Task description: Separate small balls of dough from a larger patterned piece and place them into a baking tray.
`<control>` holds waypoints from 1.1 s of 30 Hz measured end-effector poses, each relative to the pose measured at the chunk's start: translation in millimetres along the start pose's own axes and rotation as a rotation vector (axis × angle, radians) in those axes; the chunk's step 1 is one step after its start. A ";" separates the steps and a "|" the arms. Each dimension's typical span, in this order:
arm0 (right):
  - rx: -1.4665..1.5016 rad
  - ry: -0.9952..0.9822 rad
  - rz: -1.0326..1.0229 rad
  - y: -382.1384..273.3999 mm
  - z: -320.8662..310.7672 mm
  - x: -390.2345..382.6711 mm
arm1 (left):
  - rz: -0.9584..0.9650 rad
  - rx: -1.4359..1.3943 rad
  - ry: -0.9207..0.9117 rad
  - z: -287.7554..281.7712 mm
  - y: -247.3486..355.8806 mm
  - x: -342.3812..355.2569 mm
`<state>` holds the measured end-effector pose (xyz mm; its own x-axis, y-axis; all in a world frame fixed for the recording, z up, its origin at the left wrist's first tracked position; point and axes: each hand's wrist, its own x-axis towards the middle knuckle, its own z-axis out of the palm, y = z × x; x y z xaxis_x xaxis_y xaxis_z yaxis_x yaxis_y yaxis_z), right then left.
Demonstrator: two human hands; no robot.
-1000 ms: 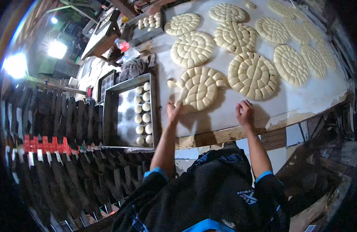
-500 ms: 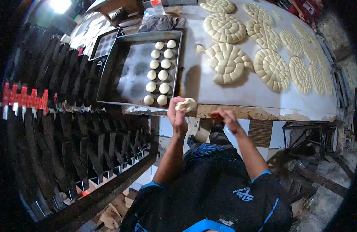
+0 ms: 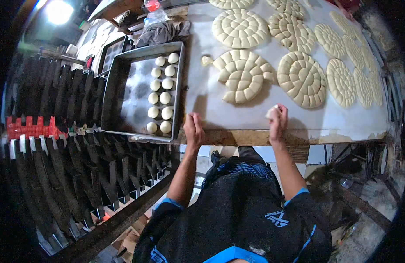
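Observation:
My right hand (image 3: 278,122), fingers closed, grips a small pale dough piece (image 3: 271,114) over the table's near edge. By the tray's near right corner is my left hand (image 3: 194,130). Its fingers are curled closed, and whatever they may hold is hidden. Two columns of round dough balls (image 3: 165,97) sit along the right side of the metal tray (image 3: 179,83). Beyond my hands lies a partly broken-up disc of scored dough (image 3: 243,79), with a loose bit (image 3: 207,60) at its left. To its right rests a fuller scored disc (image 3: 301,79).
More scored dough discs (image 3: 239,28) cover the table (image 3: 237,118) farther back and right. Black racks (image 3: 79,166) stand at the left. A grey cloth (image 3: 163,34) and a plastic bottle (image 3: 153,6) lie behind the tray. Another person's red clothing (image 3: 349,5) shows at far right.
The dough piece was in my left hand and is now in my right. My hands have moved apart, the right one swinging outward and forward. The view has shifted slightly.

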<state>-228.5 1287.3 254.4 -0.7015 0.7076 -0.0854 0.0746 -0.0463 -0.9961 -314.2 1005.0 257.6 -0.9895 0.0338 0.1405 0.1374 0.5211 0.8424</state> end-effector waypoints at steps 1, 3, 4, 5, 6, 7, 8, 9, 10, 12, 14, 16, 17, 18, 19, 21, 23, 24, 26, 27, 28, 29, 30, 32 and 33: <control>-0.126 -0.009 -0.065 1.6 -24.9 7.2 | 0.123 0.126 -0.140 -1.4 -12.8 -1.9; -0.517 -0.339 -0.341 18.3 -83.6 27.6 | 0.590 0.355 -0.086 2.7 -11.5 19.5; -0.904 -0.680 -0.618 25.8 -98.9 37.1 | 0.631 0.462 -0.153 0.4 -10.0 39.3; -0.891 -0.699 -0.609 15.7 -93.0 44.8 | 0.657 0.580 -0.218 -1.7 -7.2 51.2; -0.930 -0.698 -0.729 6.0 -86.5 57.0 | 0.556 0.525 -0.182 9.3 -3.7 65.2; -0.975 -0.694 -0.849 -12.0 -74.1 66.9 | 0.454 0.462 -0.144 21.4 3.4 79.1; -0.972 -0.700 -0.813 -21.4 -54.7 79.7 | 0.555 0.479 -0.136 30.5 15.7 90.6; -0.964 -0.714 -0.804 -20.5 -34.1 78.2 | 0.542 0.488 -0.142 43.5 18.6 86.1; -0.856 -0.679 -0.730 -20.5 -14.2 72.5 | 0.342 0.345 -0.167 60.0 24.9 79.4; -0.732 -0.673 -0.709 1.1 8.9 58.3 | 0.162 0.208 -0.200 83.6 26.9 63.1; -0.783 -0.766 -0.816 8.0 -11.5 21.2 | 0.301 0.294 -0.267 75.7 18.0 14.8; -0.817 -0.925 -0.959 13.5 -52.1 32.9 | 0.515 0.387 -0.377 49.7 5.3 4.7; -0.837 -0.975 -0.989 20.2 -71.0 44.0 | 0.592 0.398 -0.452 29.5 -5.1 7.0; -0.866 -0.921 -0.953 17.1 -81.4 62.9 | 0.434 0.393 -0.496 14.0 -5.9 17.6; -0.874 -0.880 -0.937 6.0 -74.4 85.8 | 0.407 0.488 -0.437 7.3 -33.3 43.3; -0.859 -0.775 -0.835 -2.4 -38.8 104.5 | 0.438 0.527 -0.176 26.4 -23.3 81.4; -0.821 -0.546 -0.864 -10.7 -1.1 96.3 | 0.427 0.357 0.082 67.3 22.9 100.4; -0.833 -0.546 -0.859 -6.0 0.3 81.3 | 0.400 0.354 0.026 82.7 29.1 86.9; -0.787 -0.663 -0.779 12.1 -2.4 49.0 | 0.338 0.255 -0.042 96.6 31.7 58.9; -0.800 -0.799 -0.846 3.9 -17.3 40.7 | 0.324 0.313 -0.114 84.9 20.7 37.6; -0.823 -0.854 -0.883 11.8 -38.3 42.7 | 0.391 0.329 -0.188 73.2 24.5 24.0; -0.840 -0.910 -0.921 20.3 -57.1 51.8 | 0.457 0.351 -0.261 57.6 27.8 19.3; -0.817 -0.871 -0.907 21.7 -65.7 67.0 | 0.525 0.403 -0.302 35.8 7.4 21.8; -0.780 -0.674 -0.829 12.6 -55.7 92.3 | 0.503 0.391 -0.280 14.8 10.3 50.4; -0.931 -0.573 -0.793 -7.0 -36.8 96.1 | 0.487 0.414 -0.226 13.5 -3.7 68.1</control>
<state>-270.4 1381.5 253.9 -0.9572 -0.0818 0.2777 -0.1967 0.8875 -0.4166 -382.7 1016.9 257.1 -0.8104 0.5016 0.3029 0.5858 0.6835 0.4355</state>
